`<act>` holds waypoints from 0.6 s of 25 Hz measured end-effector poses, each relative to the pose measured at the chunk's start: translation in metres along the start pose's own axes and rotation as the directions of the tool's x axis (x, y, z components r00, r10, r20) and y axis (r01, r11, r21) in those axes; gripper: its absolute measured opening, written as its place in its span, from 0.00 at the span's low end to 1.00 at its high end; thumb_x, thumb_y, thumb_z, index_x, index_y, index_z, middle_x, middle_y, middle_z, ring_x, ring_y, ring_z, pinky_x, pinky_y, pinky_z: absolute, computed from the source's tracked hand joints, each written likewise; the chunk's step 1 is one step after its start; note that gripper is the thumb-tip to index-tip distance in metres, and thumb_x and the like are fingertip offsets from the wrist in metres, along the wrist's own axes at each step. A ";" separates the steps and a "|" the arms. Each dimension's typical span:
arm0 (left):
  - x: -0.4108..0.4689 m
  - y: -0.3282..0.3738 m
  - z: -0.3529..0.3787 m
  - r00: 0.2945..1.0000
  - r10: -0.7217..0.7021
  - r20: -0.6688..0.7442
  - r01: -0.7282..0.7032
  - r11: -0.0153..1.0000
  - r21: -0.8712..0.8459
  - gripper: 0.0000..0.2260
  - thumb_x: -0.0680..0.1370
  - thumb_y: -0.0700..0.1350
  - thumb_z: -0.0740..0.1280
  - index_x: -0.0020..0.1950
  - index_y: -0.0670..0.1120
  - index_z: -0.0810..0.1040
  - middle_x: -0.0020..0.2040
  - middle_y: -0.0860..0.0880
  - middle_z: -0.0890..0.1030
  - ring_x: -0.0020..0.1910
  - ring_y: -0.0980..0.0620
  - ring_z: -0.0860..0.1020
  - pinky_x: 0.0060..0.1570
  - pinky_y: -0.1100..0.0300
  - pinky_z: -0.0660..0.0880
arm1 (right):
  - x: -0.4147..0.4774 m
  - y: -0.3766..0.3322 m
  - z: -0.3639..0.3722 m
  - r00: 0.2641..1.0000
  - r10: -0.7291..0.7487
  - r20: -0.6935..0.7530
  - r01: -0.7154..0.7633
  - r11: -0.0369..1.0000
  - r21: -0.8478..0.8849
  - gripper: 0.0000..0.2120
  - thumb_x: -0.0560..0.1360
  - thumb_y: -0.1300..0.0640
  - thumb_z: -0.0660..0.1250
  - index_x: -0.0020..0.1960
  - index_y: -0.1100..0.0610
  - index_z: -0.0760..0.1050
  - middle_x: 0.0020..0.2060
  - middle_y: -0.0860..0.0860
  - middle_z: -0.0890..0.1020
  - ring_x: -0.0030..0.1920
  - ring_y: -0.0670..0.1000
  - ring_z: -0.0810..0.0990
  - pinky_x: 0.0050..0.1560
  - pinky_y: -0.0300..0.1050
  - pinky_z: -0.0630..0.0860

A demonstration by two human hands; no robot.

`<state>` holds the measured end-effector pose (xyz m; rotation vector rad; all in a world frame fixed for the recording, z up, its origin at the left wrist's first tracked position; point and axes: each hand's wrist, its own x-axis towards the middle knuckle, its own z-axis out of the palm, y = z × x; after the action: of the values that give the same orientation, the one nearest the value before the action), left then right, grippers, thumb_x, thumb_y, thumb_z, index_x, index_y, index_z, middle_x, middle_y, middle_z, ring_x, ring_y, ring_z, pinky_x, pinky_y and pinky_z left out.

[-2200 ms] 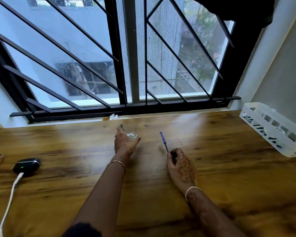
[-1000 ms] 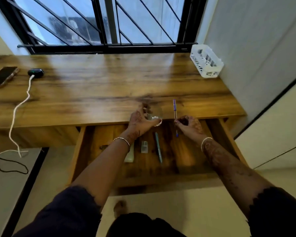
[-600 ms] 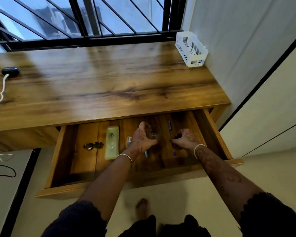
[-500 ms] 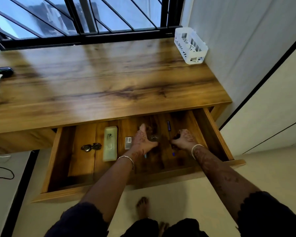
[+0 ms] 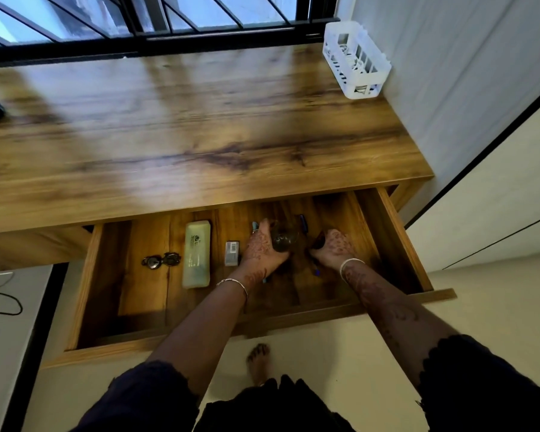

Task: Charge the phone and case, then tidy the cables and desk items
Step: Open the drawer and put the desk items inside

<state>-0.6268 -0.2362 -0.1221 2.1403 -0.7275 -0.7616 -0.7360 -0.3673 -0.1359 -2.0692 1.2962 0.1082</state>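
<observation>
Glass (image 5: pixel 282 241) is down in the drawer (image 5: pixel 396 244), gripped by the left hand (image 5: pixel 262 247); the right hand (image 5: pixel 334 247) pinches a blue pen (image 5: pixel 303 220). Set both down flat and apart before letting go, so neither rolls. Drawer also holds sunglasses (image 5: pixel 161 260), a pale box (image 5: pixel 196 254), a small packet (image 5: pixel 232 252). A white basket (image 5: pixel 356 94) stands on the counter (image 5: pixel 200 120).

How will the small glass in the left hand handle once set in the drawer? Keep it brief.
The glass looks clear and rigid, so it is probably fragile if knocked against the drawer wall. Its rounded body may roll if laid on its side. It seems light: the left hand alone holds it.
</observation>
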 end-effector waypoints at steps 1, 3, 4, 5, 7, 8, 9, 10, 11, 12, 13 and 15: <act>-0.004 0.001 -0.001 1.000 0.000 0.003 0.000 1.000 -0.013 0.34 0.69 0.44 0.76 0.70 0.49 0.64 0.67 0.46 0.73 0.67 0.47 0.72 0.56 0.63 0.70 | -0.003 0.001 -0.001 1.000 -0.002 -0.023 0.003 1.000 0.014 0.13 0.68 0.51 0.74 0.47 0.55 0.75 0.45 0.51 0.77 0.46 0.51 0.77 0.40 0.40 0.73; -0.017 0.003 -0.005 1.000 -0.006 -0.024 0.004 0.999 -0.049 0.34 0.69 0.44 0.76 0.70 0.48 0.64 0.67 0.46 0.73 0.67 0.48 0.72 0.57 0.62 0.71 | -0.013 0.002 -0.004 0.997 -0.021 -0.079 0.025 0.998 0.049 0.12 0.68 0.51 0.74 0.43 0.52 0.71 0.41 0.48 0.74 0.42 0.47 0.72 0.34 0.37 0.68; -0.025 0.003 -0.007 0.999 -0.007 -0.054 0.003 0.998 -0.070 0.33 0.69 0.43 0.76 0.69 0.48 0.65 0.67 0.46 0.73 0.67 0.48 0.72 0.58 0.62 0.72 | -0.018 0.002 -0.004 0.995 -0.037 -0.097 0.043 0.997 0.059 0.12 0.69 0.51 0.73 0.42 0.52 0.71 0.40 0.48 0.74 0.41 0.47 0.73 0.31 0.36 0.66; -0.035 0.004 -0.008 0.996 -0.011 -0.086 0.003 0.995 -0.095 0.32 0.69 0.43 0.76 0.69 0.47 0.65 0.67 0.47 0.74 0.67 0.49 0.72 0.59 0.62 0.72 | -0.024 0.003 -0.004 0.993 -0.055 -0.105 0.062 0.996 0.064 0.10 0.69 0.52 0.73 0.42 0.53 0.72 0.40 0.48 0.75 0.42 0.48 0.75 0.30 0.36 0.66; -0.053 0.004 -0.012 0.990 -0.036 -0.139 0.014 0.988 -0.154 0.30 0.70 0.42 0.75 0.68 0.47 0.66 0.65 0.48 0.74 0.65 0.51 0.73 0.58 0.63 0.73 | -0.035 0.002 -0.004 0.989 -0.079 -0.122 0.087 0.994 0.060 0.09 0.69 0.53 0.72 0.44 0.54 0.75 0.41 0.50 0.78 0.47 0.52 0.80 0.33 0.38 0.70; -0.061 0.005 -0.013 0.986 -0.052 -0.158 0.023 0.983 -0.182 0.29 0.70 0.42 0.75 0.67 0.47 0.66 0.64 0.49 0.74 0.63 0.52 0.73 0.54 0.64 0.74 | -0.040 0.000 -0.004 0.987 -0.089 -0.135 0.098 0.994 0.057 0.10 0.69 0.53 0.72 0.47 0.55 0.77 0.43 0.52 0.79 0.50 0.54 0.80 0.38 0.40 0.74; -0.071 0.005 -0.015 0.983 -0.062 -0.176 0.026 0.979 -0.201 0.27 0.71 0.42 0.74 0.67 0.47 0.67 0.62 0.50 0.74 0.61 0.54 0.73 0.49 0.68 0.74 | -0.046 -0.003 -0.003 0.983 -0.106 -0.151 0.116 0.992 0.056 0.11 0.70 0.52 0.72 0.49 0.56 0.77 0.45 0.53 0.81 0.52 0.54 0.80 0.44 0.42 0.76; -0.082 0.004 -0.017 0.978 -0.064 -0.197 0.020 0.976 -0.217 0.26 0.71 0.42 0.74 0.66 0.47 0.68 0.59 0.52 0.74 0.58 0.56 0.73 0.44 0.72 0.72 | -0.054 -0.007 -0.002 0.978 -0.129 -0.166 0.139 0.989 0.053 0.11 0.70 0.52 0.71 0.50 0.56 0.77 0.46 0.54 0.81 0.52 0.55 0.80 0.47 0.43 0.76; -0.093 0.003 -0.020 0.973 -0.067 -0.222 0.014 0.973 -0.232 0.23 0.72 0.42 0.73 0.64 0.48 0.69 0.57 0.53 0.75 0.55 0.57 0.74 0.39 0.75 0.69 | -0.062 -0.011 0.000 0.970 -0.154 -0.186 0.166 0.985 0.054 0.11 0.71 0.52 0.71 0.49 0.56 0.77 0.47 0.54 0.82 0.52 0.54 0.81 0.47 0.42 0.75; -0.103 0.001 -0.022 0.965 -0.072 -0.250 0.005 0.966 -0.258 0.20 0.72 0.41 0.73 0.61 0.50 0.70 0.54 0.53 0.76 0.53 0.58 0.75 0.36 0.75 0.69 | -0.071 -0.015 0.002 0.962 -0.180 -0.207 0.197 0.979 0.062 0.10 0.71 0.52 0.71 0.49 0.55 0.78 0.47 0.54 0.82 0.51 0.54 0.81 0.47 0.41 0.74; -0.113 -0.001 -0.025 0.958 -0.075 -0.278 -0.006 0.959 -0.282 0.16 0.73 0.41 0.72 0.56 0.51 0.71 0.51 0.54 0.78 0.49 0.58 0.77 0.33 0.75 0.70 | -0.079 -0.017 0.005 0.949 -0.216 -0.231 0.237 0.969 0.068 0.10 0.71 0.53 0.70 0.50 0.55 0.78 0.48 0.53 0.83 0.52 0.53 0.81 0.47 0.40 0.74; -0.131 -0.004 -0.034 0.945 -0.084 -0.316 -0.013 0.956 -0.292 0.10 0.74 0.42 0.71 0.48 0.54 0.73 0.44 0.57 0.78 0.44 0.60 0.77 0.33 0.75 0.71 | -0.097 -0.017 0.010 0.917 -0.297 -0.266 0.320 0.946 0.044 0.14 0.73 0.54 0.69 0.56 0.58 0.78 0.52 0.54 0.82 0.56 0.54 0.79 0.54 0.42 0.75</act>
<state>-0.6887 -0.1277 -0.0688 1.9467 -0.3757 -0.4799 -0.7678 -0.2824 -0.0953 -2.2367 1.0764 -0.3627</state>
